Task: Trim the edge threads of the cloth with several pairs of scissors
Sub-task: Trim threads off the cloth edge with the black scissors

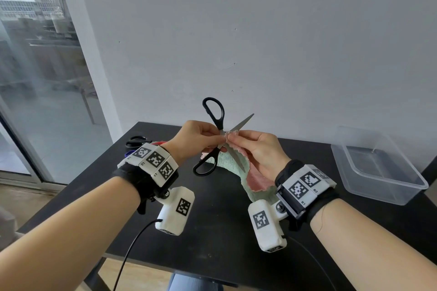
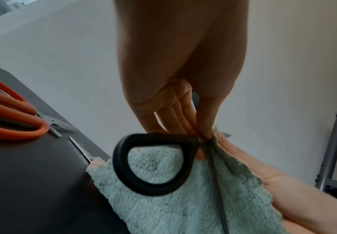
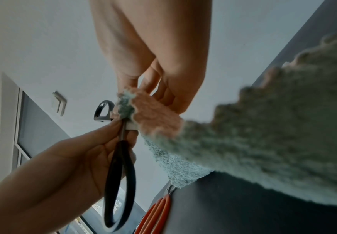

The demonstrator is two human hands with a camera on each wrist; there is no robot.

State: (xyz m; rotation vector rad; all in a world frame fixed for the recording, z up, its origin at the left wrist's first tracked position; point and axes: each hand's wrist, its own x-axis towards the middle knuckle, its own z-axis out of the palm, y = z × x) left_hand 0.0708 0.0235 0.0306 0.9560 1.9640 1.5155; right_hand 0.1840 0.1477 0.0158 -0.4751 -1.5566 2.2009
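Black-handled scissors (image 1: 242, 121) are held in the air above the table, wide open in an X, one blade pointing up right and the other lying down across the cloth. My left hand (image 1: 218, 138) pinches them at the pivot, and its fingers (image 2: 183, 120) are in neither handle loop (image 2: 123, 174). My right hand (image 1: 230, 140) pinches the frayed top edge of a fluffy cloth (image 1: 256, 179), green on one side and pink on the other, right against the pivot. The cloth (image 2: 163, 205) hangs down to the table. From the right wrist, its edge (image 3: 143, 110) bunches over the blades.
More scissors lie at the black table's (image 1: 212, 220) back left: a black pair (image 1: 136, 142) and orange-handled ones (image 2: 13, 120). A clear plastic container (image 1: 378, 165) stands at the right edge. A wall is behind, a glass door to the left.
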